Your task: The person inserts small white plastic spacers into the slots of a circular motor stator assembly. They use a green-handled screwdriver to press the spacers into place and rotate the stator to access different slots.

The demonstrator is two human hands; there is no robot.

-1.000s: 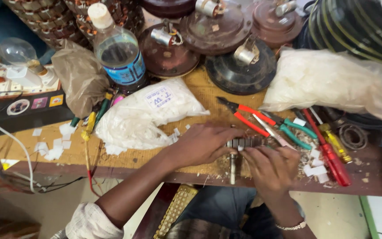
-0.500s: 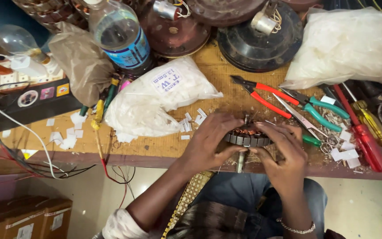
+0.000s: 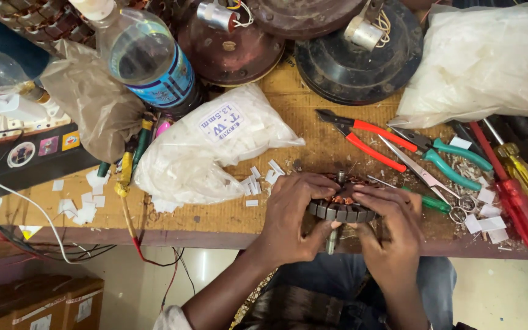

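Both my hands hold a round grey slotted motor core (image 3: 341, 211) with copper windings and a metal shaft, at the front edge of the wooden workbench (image 3: 215, 217). My left hand (image 3: 291, 220) wraps its left side, thumb under it. My right hand (image 3: 389, 229) grips its right side, fingers over the top. The shaft pokes down past the bench edge between my hands.
Red-handled pliers (image 3: 368, 137), green-handled pliers (image 3: 450, 156), scissors (image 3: 426, 180) and red and yellow screwdrivers (image 3: 511, 189) lie right. A clear bag of white slips (image 3: 206, 150), a water bottle (image 3: 148, 58), fan motor housings (image 3: 362, 52) and a large plastic bag (image 3: 490, 58) crowd the back.
The view has shifted closer and down the bench. My hands have gathered around the motor core and drawn it to the front edge; both now grip it.
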